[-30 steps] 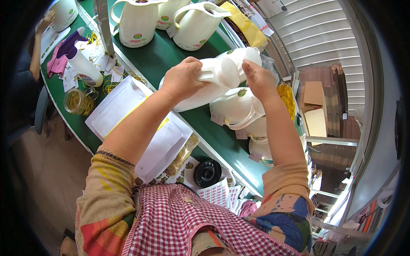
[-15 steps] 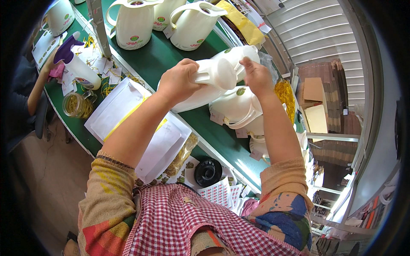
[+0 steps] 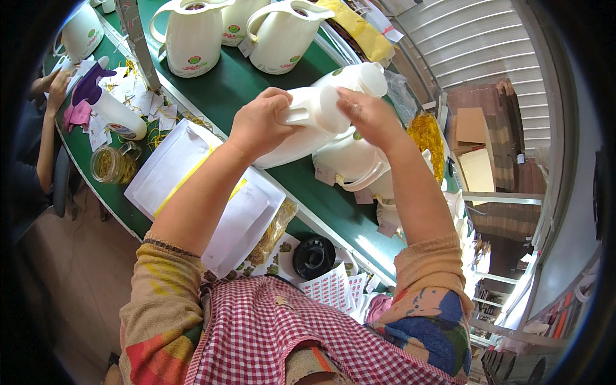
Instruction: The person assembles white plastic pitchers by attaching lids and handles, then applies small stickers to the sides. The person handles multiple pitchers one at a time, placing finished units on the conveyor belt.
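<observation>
My left hand [image 3: 260, 125] is closed round the handle side of a white thermos jug [image 3: 285, 149], which lies tilted over the green bench. Its round white end [image 3: 329, 109] points toward my right hand [image 3: 372, 120]. The right fingers touch or nearly touch that end's rim; motion blurs them, so their grip is unclear. Just behind lies another white jug with a round end [image 3: 372, 79]. Below my right hand sits a white jug [image 3: 346, 157] with a paper tag, and more tagged jugs continue under my right forearm.
Upright white jugs [image 3: 192, 42] stand at the back. To the left are a white tray [image 3: 247, 221], a purple-headed spray bottle [image 3: 115, 115], a glass jar of yellow ties [image 3: 110, 165] and a co-worker's hands [image 3: 59, 86]. A black round part [image 3: 314, 258] and sticker sheets [image 3: 330, 292] lie near me.
My right hand has moved left, from apart to the rim of the held jug's end. The held jug has shifted slightly left. At far left, the co-worker's hands have moved.
</observation>
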The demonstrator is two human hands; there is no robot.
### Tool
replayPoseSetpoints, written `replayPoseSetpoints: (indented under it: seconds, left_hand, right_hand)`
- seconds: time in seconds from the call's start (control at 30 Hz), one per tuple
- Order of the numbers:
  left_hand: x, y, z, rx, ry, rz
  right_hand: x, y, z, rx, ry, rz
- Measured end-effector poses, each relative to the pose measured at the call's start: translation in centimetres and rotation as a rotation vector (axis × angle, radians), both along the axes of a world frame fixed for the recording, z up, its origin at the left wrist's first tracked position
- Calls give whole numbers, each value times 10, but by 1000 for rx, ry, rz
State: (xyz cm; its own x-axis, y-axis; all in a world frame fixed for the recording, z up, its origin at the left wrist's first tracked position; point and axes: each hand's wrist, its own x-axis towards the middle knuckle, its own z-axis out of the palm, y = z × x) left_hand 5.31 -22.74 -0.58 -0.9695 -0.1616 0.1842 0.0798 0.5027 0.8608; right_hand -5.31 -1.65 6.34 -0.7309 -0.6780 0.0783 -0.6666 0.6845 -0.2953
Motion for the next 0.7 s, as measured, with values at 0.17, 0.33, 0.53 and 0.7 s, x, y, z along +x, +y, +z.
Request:
replayPoseSetpoints:
  seconds: [0.17, 0.33, 0.53, 0.7]
  left_hand:
    - [-1, 0, -1, -56, 33, 4]
    - [20, 44, -1, -166, 18, 125]
    - [8, 17, -21, -128, 232, 55]
    - [5, 14, -13, -141, 111, 0]
  right_hand:
    - [-3, -8, 5, -51, 278, 382]
    - [13, -24, -28, -51, 71, -36]
    - [19, -4, -38, -107, 218, 115]
    - [28, -9, -52, -122, 297, -54]
